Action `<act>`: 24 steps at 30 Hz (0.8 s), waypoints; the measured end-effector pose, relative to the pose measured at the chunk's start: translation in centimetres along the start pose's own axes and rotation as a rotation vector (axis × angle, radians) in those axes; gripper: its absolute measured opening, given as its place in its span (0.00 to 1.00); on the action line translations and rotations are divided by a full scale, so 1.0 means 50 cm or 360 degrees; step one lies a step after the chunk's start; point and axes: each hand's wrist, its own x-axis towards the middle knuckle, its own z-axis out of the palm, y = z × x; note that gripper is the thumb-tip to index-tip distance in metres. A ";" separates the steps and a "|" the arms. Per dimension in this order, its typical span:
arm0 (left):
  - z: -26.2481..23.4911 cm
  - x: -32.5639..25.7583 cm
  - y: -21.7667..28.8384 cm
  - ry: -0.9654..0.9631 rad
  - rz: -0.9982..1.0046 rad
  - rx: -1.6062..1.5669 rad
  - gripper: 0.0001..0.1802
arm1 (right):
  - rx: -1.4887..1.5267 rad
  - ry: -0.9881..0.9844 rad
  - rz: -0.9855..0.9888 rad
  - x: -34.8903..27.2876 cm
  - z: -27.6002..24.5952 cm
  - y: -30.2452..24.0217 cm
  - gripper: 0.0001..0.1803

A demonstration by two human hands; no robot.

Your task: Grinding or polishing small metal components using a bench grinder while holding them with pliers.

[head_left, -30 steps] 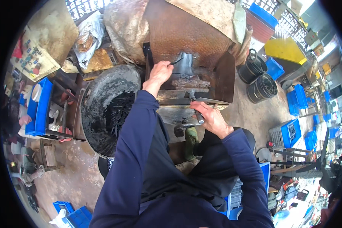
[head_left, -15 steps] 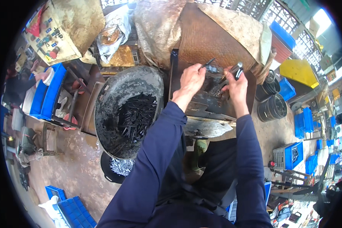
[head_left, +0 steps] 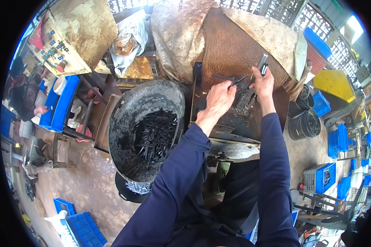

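Observation:
My left hand [head_left: 219, 99] is closed, its fingertips pinching a thin dark metal strip [head_left: 239, 80] that points up and to the right. Over the right part of the stained workbench [head_left: 281, 101], my right hand [head_left: 263, 84] grips a silver metal piece [head_left: 262, 61], upright with its shiny end above the fingers. Its exact kind does not show. Between the hands lies a rough, grey metal block [head_left: 244, 103] strewn with small bits. Left of the bench, an oval tub [head_left: 123, 111] holds many thin dark metal strips [head_left: 154, 133].
Below the tub stands a black basin [head_left: 125, 193] with shiny silver pieces. Black buckets [head_left: 305, 125] and a yellow panel [head_left: 334, 85] are at right. Sacking [head_left: 177, 37] covers things behind the bench. Blue crates [head_left: 84, 228] lie lower left. Another person [head_left: 27, 96] works far left.
My right hand has lifted slightly and turned the silver piece more upright. My left hand still pinches the dark strip, a little lower. The whole view has shifted a little.

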 end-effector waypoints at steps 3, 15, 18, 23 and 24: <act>0.002 0.000 -0.002 -0.0025 0.0012 0.0009 0.14 | -0.0018 -0.0022 -0.0019 0.000 -0.002 0.004 0.20; 0.002 -0.003 0.002 -0.0049 -0.0041 -0.0098 0.14 | -0.0137 -0.0032 -0.0020 0.003 -0.004 0.002 0.19; 0.004 -0.006 0.007 -0.0058 -0.0039 -0.0081 0.14 | -0.0137 -0.0041 -0.0007 0.000 -0.005 0.001 0.18; 0.006 -0.008 0.003 -0.0019 -0.0038 -0.0086 0.14 | -0.0177 -0.0034 0.0030 -0.006 -0.009 -0.002 0.17; 0.003 -0.003 -0.003 0.0014 -0.0007 -0.0063 0.14 | -0.0164 -0.0033 0.0019 -0.002 -0.004 -0.003 0.17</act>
